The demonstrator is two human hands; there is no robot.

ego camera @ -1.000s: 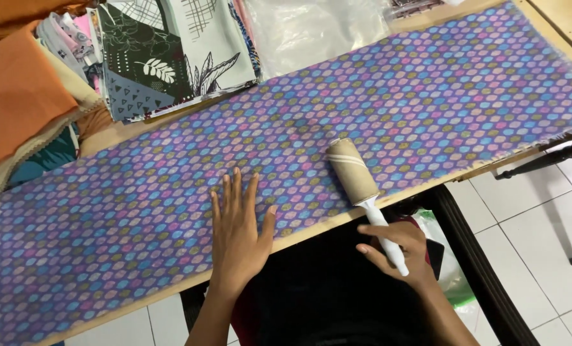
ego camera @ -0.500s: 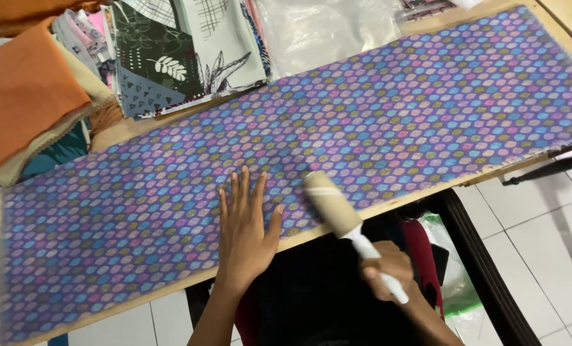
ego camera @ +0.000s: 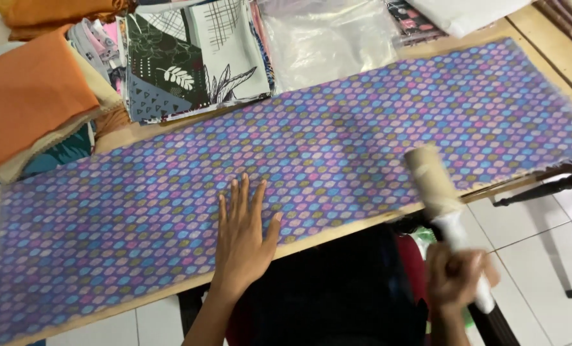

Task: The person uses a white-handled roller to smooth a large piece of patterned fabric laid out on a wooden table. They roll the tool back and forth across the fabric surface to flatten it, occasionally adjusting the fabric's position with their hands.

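A long strip of purple patterned cloth lies flat along the wooden bench, running from about eight o'clock up to two o'clock. The left hand is spread wide open, palm down, fingers fanned toward twelve o'clock, pinning the cloth near the bench's near edge; it grips nothing, only presses. The right hand, blurred, is closed around the white handle of a lint roller down at five o'clock, off the bench's edge. The roller's tan drum lies at about three o'clock of the left hand, over the near edge of the cloth, well apart from it.

It looks like the cloth is being rolled clean in passes, one hand anchoring and the other working the roller. A further pass would seem to call for the drum set flat on the weave and the pinning hand kept firm so the cloth does not ruck.

Behind, at eleven o'clock, sit stacked printed fabrics, a folded orange cloth and clear plastic bags.
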